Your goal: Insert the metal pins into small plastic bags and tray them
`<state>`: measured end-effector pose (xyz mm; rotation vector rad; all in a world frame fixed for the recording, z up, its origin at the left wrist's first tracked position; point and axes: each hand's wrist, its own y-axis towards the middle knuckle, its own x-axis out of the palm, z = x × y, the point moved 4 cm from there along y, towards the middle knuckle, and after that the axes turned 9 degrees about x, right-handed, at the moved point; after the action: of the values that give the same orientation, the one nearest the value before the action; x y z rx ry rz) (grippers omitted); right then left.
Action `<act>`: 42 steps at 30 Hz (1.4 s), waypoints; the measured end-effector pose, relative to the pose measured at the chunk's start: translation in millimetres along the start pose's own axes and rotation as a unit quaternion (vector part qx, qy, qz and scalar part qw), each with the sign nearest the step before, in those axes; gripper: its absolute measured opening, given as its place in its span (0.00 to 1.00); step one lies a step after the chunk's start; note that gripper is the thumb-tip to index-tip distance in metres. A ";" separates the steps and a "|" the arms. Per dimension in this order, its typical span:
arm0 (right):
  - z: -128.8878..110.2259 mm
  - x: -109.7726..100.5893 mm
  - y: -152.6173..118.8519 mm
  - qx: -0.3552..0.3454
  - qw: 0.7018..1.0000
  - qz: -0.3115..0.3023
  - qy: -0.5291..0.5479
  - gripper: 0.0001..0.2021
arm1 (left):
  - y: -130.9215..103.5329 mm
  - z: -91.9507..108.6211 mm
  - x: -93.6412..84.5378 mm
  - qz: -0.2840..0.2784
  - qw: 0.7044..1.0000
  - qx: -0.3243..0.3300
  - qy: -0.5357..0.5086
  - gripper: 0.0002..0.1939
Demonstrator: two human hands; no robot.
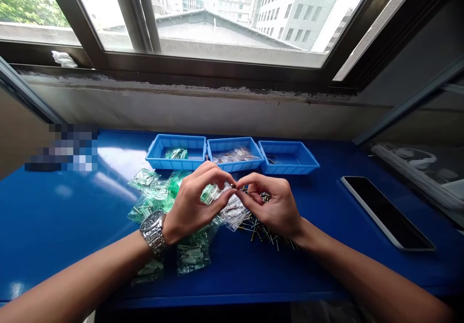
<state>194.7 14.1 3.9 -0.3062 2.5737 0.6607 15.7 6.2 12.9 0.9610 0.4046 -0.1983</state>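
Note:
My left hand, with a metal watch on its wrist, has thumb and forefinger pinched together. My right hand pinches the same way, and the fingertips of both hands meet over the middle of the table. Whatever sits between them is too small to make out. Below and left of my left hand lie green-tinted plastic packets with pale pieces inside. Clear packets lie under the gap between my hands. Beneath my right hand spreads a pile of thin metal rods, partly covered by it.
Three blue bins stand in a row behind my hands: the left bin holds green packets, the middle bin clear packets, the right bin a few thin pieces. A phone-like slab lies at the right of the blue table.

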 end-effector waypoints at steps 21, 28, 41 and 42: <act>-12.6 -8.6 -4.1 -0.096 0.992 0.074 -0.019 0.04 | 0.8 -1.4 5.8 -0.058 0.998 -0.007 -0.009 0.01; -13.1 -8.2 -3.0 -0.091 0.993 0.066 -0.025 0.04 | 0.0 -0.7 6.6 -0.060 0.998 -0.019 -0.015 0.02; 1.7 2.7 0.4 0.010 0.999 -0.035 -0.010 0.04 | 0.4 -0.6 1.2 -0.027 0.999 -0.028 0.003 0.01; 2.5 3.4 0.3 0.013 0.999 -0.041 -0.003 0.04 | 0.1 -0.7 1.6 -0.030 0.999 -0.029 0.003 0.02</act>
<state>192.6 15.3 0.4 -0.3978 2.5460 0.5971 17.0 6.8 11.9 0.8936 0.4426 -0.2368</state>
